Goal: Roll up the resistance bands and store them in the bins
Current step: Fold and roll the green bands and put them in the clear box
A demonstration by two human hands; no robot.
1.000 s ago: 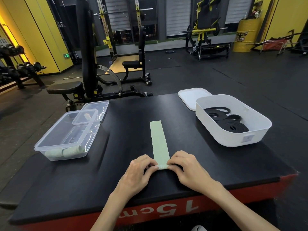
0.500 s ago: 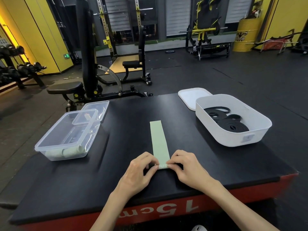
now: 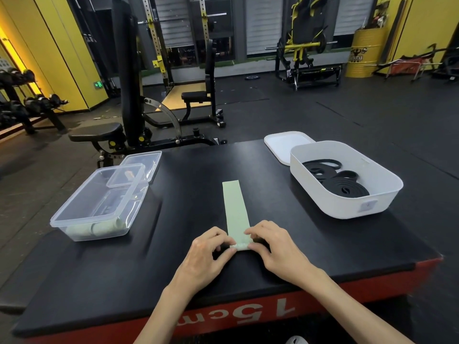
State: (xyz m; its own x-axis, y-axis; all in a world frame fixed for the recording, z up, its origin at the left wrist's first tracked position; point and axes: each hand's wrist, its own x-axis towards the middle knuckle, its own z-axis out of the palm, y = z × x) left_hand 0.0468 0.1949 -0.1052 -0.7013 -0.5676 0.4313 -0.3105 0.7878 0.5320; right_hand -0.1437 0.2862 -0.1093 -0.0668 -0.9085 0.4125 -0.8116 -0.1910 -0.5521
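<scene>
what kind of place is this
Most likely a gym: an adjustable weight bench and a squat rack stand behind the black platform, with a dumbbell rack along the left wall.

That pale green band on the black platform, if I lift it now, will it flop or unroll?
Probably floppy: the pale green flat resistance band lies thin and limp on the black padded platform. Its small started roll, pinched by the left hand and right hand, would likely loosen if released. It looks light.
</scene>
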